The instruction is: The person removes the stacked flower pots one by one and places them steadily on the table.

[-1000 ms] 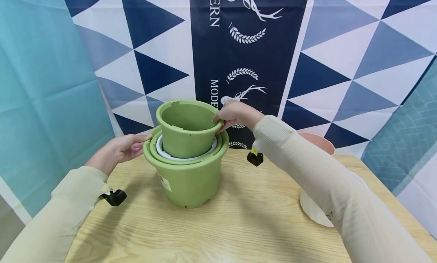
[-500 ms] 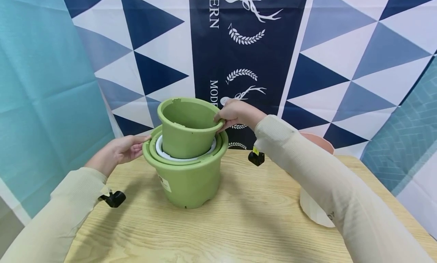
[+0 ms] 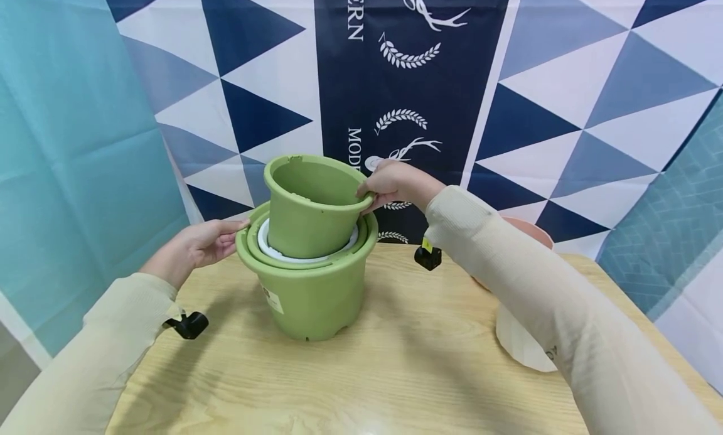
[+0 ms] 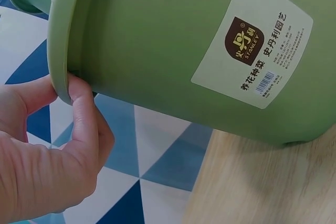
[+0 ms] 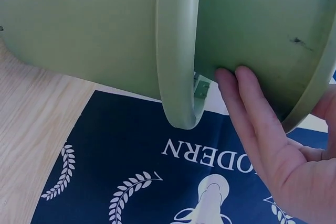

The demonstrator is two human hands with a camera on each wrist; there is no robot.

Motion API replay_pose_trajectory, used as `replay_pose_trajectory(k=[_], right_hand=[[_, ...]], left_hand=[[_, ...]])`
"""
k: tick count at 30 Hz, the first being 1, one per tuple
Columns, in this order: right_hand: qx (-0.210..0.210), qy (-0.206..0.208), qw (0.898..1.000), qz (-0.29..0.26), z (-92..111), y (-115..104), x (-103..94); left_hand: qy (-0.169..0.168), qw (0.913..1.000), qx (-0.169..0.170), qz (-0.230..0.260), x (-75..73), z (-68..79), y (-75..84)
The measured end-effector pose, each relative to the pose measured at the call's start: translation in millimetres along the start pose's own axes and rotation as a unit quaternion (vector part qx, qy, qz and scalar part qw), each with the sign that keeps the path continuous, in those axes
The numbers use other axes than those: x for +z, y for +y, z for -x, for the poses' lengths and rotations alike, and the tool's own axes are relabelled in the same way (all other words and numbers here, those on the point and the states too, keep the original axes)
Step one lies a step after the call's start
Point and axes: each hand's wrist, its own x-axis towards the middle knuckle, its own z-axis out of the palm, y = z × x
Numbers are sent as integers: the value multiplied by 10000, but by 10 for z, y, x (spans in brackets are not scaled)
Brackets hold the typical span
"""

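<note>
The large green pot (image 3: 313, 303) stood upright on the wooden table (image 3: 350, 385), toward the far edge and nearer the left far corner than the right; a printed label (image 4: 254, 40) was fixed to its outer wall.

Nested inside it, the rim of a second green pot (image 3: 305, 265) and, within that, a white rim (image 3: 275, 253) were visible; the small green pot (image 3: 310, 228) sat innermost, its lower part within the white rim and its upper part well above; it was tilted, its mouth sloping down toward the right hand (image 3: 397, 184); whether its base bore on anything could not be told.

The right hand gripped the small pot's rim at the right side, two fingertips pressed to the outer wall; the left hand (image 3: 204, 243) pinched the large pot's rim at the left side between thumb and fingers.

Near the table's right far corner a pinkish pot (image 3: 528, 229) was partly hidden by the right sleeve (image 3: 542, 297); nearer the right edge, a whitish container (image 3: 522, 344) was likewise partly covered; a triangle-patterned cloth (image 3: 260, 39) hung behind the far edge.
</note>
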Motion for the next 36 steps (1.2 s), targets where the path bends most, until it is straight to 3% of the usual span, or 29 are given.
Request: replay_pose_trajectory(k=[9, 16, 27, 36], right_hand=[[-34, -5, 10000, 86, -13, 8, -28], [-267, 193, 9983, 481, 5, 75, -174], [-368, 68, 9991, 173, -16, 277, -254], [-298, -195, 9970, -690, -54, 418, -300]], left_hand=[[-106, 9998, 17, 165, -7, -8, -10], [-51, 9998, 40, 175, -4, -26, -11], [-41, 9993, -57, 359, -32, -13, -43], [-31, 9990, -11, 455, -34, -21, -33]])
